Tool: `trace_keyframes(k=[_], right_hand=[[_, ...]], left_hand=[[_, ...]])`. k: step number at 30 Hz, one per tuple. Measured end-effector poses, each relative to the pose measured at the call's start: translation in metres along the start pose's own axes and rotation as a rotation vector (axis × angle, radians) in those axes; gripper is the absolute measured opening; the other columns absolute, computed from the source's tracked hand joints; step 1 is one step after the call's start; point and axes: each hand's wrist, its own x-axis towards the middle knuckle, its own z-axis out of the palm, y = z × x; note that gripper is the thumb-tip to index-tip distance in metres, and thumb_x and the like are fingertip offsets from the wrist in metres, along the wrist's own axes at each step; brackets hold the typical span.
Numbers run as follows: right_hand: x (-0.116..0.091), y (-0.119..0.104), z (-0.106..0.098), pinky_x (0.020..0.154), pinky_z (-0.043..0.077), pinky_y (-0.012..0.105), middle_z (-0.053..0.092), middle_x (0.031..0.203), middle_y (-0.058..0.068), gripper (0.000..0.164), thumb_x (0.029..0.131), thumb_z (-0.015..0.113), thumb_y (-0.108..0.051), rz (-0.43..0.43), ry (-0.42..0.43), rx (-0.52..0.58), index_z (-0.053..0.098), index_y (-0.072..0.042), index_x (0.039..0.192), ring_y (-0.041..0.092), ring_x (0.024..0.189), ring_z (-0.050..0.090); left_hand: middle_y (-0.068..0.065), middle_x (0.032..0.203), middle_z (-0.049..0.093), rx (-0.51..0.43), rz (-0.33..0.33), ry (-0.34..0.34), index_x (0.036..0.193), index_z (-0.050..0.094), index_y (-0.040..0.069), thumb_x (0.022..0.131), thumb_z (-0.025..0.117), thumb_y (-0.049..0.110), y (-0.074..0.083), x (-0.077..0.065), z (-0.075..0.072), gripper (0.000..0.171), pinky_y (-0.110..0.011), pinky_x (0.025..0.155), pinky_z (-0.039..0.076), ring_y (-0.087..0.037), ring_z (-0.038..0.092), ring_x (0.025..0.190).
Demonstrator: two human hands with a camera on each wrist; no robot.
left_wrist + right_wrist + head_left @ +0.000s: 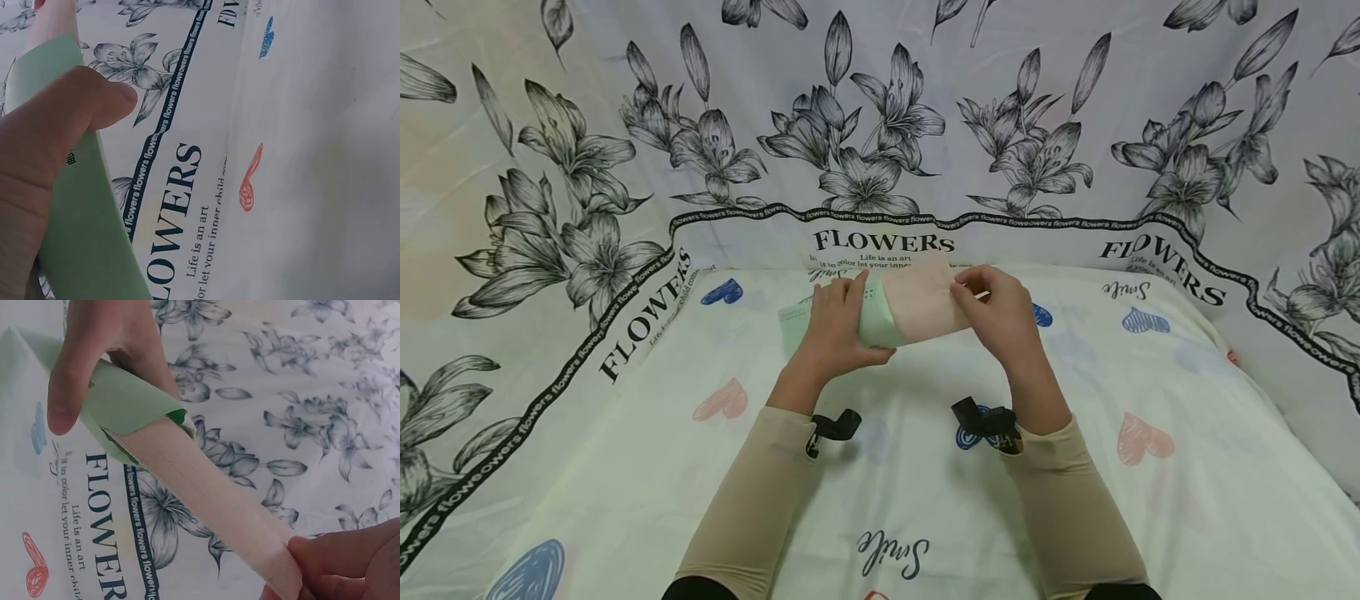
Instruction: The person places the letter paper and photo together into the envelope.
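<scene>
My left hand (833,332) holds a light green paper sleeve (877,317), which has small print on it and is open at its right end. In the left wrist view the thumb (69,115) lies across the green sleeve (94,219). Out of the open end sticks a pale pink, paper-like piece (925,302); the rest of it is hidden inside. My right hand (1003,321) pinches the far end of this piece between thumb and fingers. In the right wrist view the pink piece (209,497) looks slightly bowed, perhaps several layers thick.
Beneath the hands spreads a white cloth (910,475) printed with hearts and the word Smile. Behind it hangs a sheet (880,192) with black flower drawings and a dark lettered border. Black straps (837,425) with small mounts sit at both wrists.
</scene>
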Motion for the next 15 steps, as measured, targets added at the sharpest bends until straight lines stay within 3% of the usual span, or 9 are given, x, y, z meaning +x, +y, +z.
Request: trace_keyframes(k=[2,8,15], right_hand=[[-0.0003,0.0003,0.0022,0.072,0.055,0.039,0.069,0.103,0.012,0.025,0.101,0.067,-0.024,0.014,0.006,0.000,0.073,-0.004,0.116,0.027,0.087,0.065],[-0.0007,0.0010,0.0081,0.069,0.056,0.040,0.073,0.112,0.008,0.026,0.099,0.070,-0.029,0.005,-0.095,-0.068,0.078,-0.009,0.114,0.024,0.084,0.071],[-0.0006,0.0010,0.0080,0.066,0.054,0.041,0.074,0.107,0.006,0.020,0.098,0.071,-0.026,-0.026,-0.091,-0.089,0.080,-0.011,0.107,0.022,0.081,0.069]], left_hand=[[-0.019,0.138,0.043,0.013,0.002,-0.004,0.160,0.025,0.006,0.064,0.089,0.055,0.0007,0.0004,0.0005,0.126,-0.059,0.115,0.018,-0.037,0.040,0.126],[-0.018,0.137,0.044,0.053,-0.001,-0.034,0.160,0.026,0.006,0.066,0.087,0.058,0.0031,0.0009,0.0020,0.124,-0.058,0.115,0.019,-0.036,0.039,0.122],[-0.017,0.136,0.044,0.056,-0.009,-0.042,0.160,0.026,0.006,0.065,0.088,0.057,0.0037,0.0006,0.0028,0.124,-0.055,0.111,0.022,-0.035,0.038,0.121]])
